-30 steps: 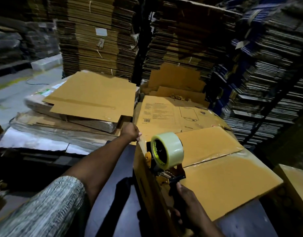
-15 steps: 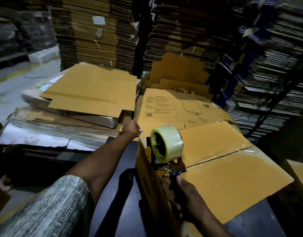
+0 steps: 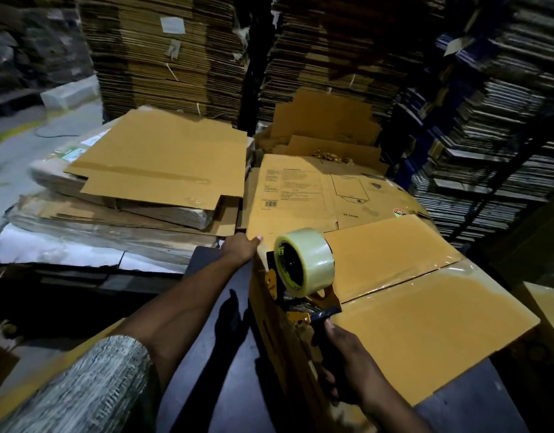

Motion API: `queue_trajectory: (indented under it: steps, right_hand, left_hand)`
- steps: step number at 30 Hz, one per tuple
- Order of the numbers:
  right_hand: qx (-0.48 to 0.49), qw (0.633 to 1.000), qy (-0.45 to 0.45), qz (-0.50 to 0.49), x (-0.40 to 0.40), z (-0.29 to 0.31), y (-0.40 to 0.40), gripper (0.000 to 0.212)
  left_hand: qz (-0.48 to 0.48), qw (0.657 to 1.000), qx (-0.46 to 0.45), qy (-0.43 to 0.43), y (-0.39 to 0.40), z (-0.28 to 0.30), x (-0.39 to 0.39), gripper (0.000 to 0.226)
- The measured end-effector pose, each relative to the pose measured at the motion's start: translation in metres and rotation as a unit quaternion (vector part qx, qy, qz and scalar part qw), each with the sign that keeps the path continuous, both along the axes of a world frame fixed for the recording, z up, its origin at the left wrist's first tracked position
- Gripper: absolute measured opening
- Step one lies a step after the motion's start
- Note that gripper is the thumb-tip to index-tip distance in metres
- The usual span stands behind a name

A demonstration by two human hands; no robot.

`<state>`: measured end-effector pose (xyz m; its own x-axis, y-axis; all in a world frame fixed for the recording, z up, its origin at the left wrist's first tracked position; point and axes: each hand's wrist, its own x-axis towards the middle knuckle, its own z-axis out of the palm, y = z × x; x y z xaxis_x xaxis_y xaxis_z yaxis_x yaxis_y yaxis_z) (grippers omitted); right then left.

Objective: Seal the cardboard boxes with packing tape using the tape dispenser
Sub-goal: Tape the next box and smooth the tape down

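The cardboard box [image 3: 425,310] stands in front of me with its two top flaps folded down, meeting along a centre seam that runs away to my right. A glossy strip of tape already shows along that seam. My right hand [image 3: 347,370] has its fingers wrapped round the dark handle of the tape dispenser [image 3: 303,289], which sits at the near-left end of the seam, right at the top edge of the box. The roll of clear tape [image 3: 305,260] stands upright on the dispenser. My left hand [image 3: 241,248] is placed at the far-left top corner of the box, thumb lying on the top face; whether the other fingers curl down over the side, I cannot tell.

Handling notes, as I judge them:

- Box: corrugated board — light and stiff across the panels, but the flaps flex and spring at their fold lines. I brace it at a corner or along an edge, where two walls meet, not in the middle of a flap, which would dip under pressure.
- Dispenser: rigid and light enough for one hand. I take it by the handle only; the cutting blade near the roll is sharp, and the exposed tape sticks to skin.
- Tape: thin, slick on its outer face, prone to wrinkling if pulled at an angle — steady tension along the seam suits it.

Stacks of flattened cartons [image 3: 163,170] lie beyond my left arm.
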<state>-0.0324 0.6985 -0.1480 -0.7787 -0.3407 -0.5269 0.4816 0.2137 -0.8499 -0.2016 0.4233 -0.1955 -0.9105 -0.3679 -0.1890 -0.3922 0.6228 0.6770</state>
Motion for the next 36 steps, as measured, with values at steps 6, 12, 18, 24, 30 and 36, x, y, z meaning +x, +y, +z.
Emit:
queue_trajectory:
  steps: [6,12,18,24,30,36]
  right_hand:
    - [0.002,1.000,0.012,0.005,-0.001,0.002,-0.002,0.060]
    - [0.015,0.999,0.037,0.022,0.006,0.012,-0.003,0.063]
    - [0.052,0.996,0.058,0.036,0.026,0.019,0.015,0.067]
    - [0.068,0.993,0.093,0.024,0.059,0.024,0.037,0.040]
    - [0.082,0.993,0.087,-0.004,0.104,0.033,0.060,0.049]
    - [0.097,0.992,0.064,-0.045,0.146,0.034,0.079,0.060]
  left_hand:
    - [-0.031,0.990,-0.050,0.127,0.006,0.017,0.017,0.031]
    - [-0.094,0.985,-0.075,0.123,0.007,0.017,0.024,0.046]
    - [-0.093,0.986,-0.099,0.093,0.009,0.019,0.022,0.042]
    - [-0.082,0.987,-0.106,0.086,0.007,0.013,0.017,0.040]
    - [-0.080,0.986,-0.109,0.096,0.008,0.009,0.012,0.039]
    - [-0.090,0.983,-0.124,0.097,0.008,0.008,-0.003,0.037]
